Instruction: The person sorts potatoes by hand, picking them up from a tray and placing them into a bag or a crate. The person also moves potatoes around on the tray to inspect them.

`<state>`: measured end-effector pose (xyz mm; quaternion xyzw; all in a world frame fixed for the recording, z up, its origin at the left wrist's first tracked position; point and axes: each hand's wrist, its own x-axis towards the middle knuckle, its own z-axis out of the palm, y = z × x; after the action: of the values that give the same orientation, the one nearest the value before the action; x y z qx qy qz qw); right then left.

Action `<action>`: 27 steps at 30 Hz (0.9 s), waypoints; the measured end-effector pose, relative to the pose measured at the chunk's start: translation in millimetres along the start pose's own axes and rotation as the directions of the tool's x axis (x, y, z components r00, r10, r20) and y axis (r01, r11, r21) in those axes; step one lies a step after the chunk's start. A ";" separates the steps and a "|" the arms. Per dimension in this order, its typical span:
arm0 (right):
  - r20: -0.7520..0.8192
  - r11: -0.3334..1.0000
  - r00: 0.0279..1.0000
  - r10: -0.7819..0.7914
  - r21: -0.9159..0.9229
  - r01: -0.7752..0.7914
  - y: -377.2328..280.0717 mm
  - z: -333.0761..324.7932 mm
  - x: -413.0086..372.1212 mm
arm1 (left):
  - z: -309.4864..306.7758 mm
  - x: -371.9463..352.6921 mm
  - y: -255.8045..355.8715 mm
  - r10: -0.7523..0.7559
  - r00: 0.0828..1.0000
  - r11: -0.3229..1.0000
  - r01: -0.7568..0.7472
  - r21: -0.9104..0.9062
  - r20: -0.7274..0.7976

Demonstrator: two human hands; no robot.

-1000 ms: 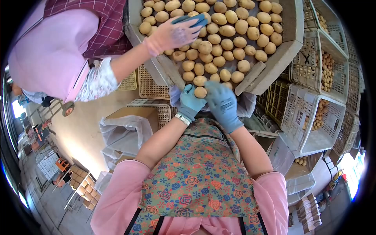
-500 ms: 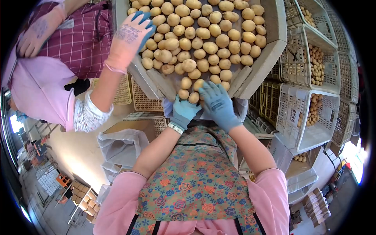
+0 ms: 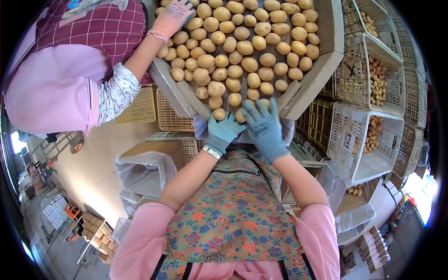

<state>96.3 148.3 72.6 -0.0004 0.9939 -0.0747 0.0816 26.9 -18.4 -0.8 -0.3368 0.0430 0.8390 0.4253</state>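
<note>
A grey sorting chute [image 3: 311, 74] is filled with several pale potatoes [image 3: 240, 46] that narrow to an outlet just in front of me. My left hand [image 3: 223, 130] in a blue glove sits under the outlet, fingers spread, touching a potato [image 3: 219, 113] at the lip. My right hand [image 3: 264, 123], also blue-gloved, lies flat with fingers apart over the outlet, against another potato [image 3: 240, 115]. A white plastic bag [image 3: 287, 130] hangs under both hands.
A co-worker in pink sleeves stands at the left, one pink-gloved hand [image 3: 173, 14] on potatoes at the chute's far left. White plastic crates [image 3: 368, 140] with potatoes stack at the right. A lined cardboard box [image 3: 144, 163] and tan crates [image 3: 175, 112] sit at lower left.
The co-worker's gloved hand moved from the middle of the potatoes to the chute's upper left. My hands stayed at the outlet, the right one spreading flatter; potatoes shifted down.
</note>
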 end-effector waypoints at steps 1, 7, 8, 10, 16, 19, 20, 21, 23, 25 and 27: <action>0.072 0.999 0.997 0.024 -0.028 -0.022 10.2 -24.7 -6.2 | 4.6 2.3 -3.1 0.002 1.000 1.000 -0.002 -0.010 0.007; -0.154 0.993 0.988 0.007 0.120 0.011 35.6 -36.8 1.6 | 2.7 8.8 -3.8 0.064 0.994 0.998 -0.064 0.000 0.092; -0.171 0.982 0.982 0.082 0.181 -0.051 34.8 -39.9 13.5 | 0.2 8.7 -3.2 0.072 0.993 0.997 -0.073 -0.001 0.094; -0.299 0.977 0.945 0.131 0.198 -0.073 33.1 -32.3 38.2 | 10.1 4.5 -7.0 0.095 0.979 0.950 -0.143 0.278 0.180; 0.052 0.930 0.930 0.363 -0.081 -0.358 2.5 -13.3 99.6 | 21.7 -1.8 -7.3 0.022 0.999 0.999 -0.023 -0.047 -0.024; 0.151 0.937 0.928 0.341 -0.131 -0.323 5.8 -6.2 111.9 | 17.5 -1.1 -6.8 0.008 0.999 0.999 -0.011 -0.046 -0.052; 0.043 0.959 0.961 0.273 0.060 -0.276 17.5 -0.2 106.3 | 15.4 -1.1 -6.5 0.009 0.998 0.999 -0.012 -0.050 -0.056; -0.080 0.950 0.971 0.223 0.240 -0.199 34.8 4.2 97.1 | 11.9 0.9 -5.4 0.026 1.000 0.999 -0.027 -0.031 -0.014; -0.145 0.912 0.965 0.220 0.382 -0.151 43.8 -18.4 76.7 | 11.4 5.5 -3.3 0.040 0.999 0.999 -0.039 -0.016 0.034; -0.248 0.676 0.881 0.404 0.730 -0.104 38.2 -38.9 49.6 | 8.6 3.0 -0.8 -0.058 0.994 0.991 0.069 -0.114 0.096; 0.065 0.050 0.867 0.494 0.993 -0.102 27.4 -46.6 19.2 | 7.8 3.7 -0.4 -0.063 0.988 0.986 0.084 -0.146 0.141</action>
<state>70.2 182.0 110.9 0.2735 0.6677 -0.6883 -0.0743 21.6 -12.9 3.1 -0.3114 -0.0623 0.8445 0.4312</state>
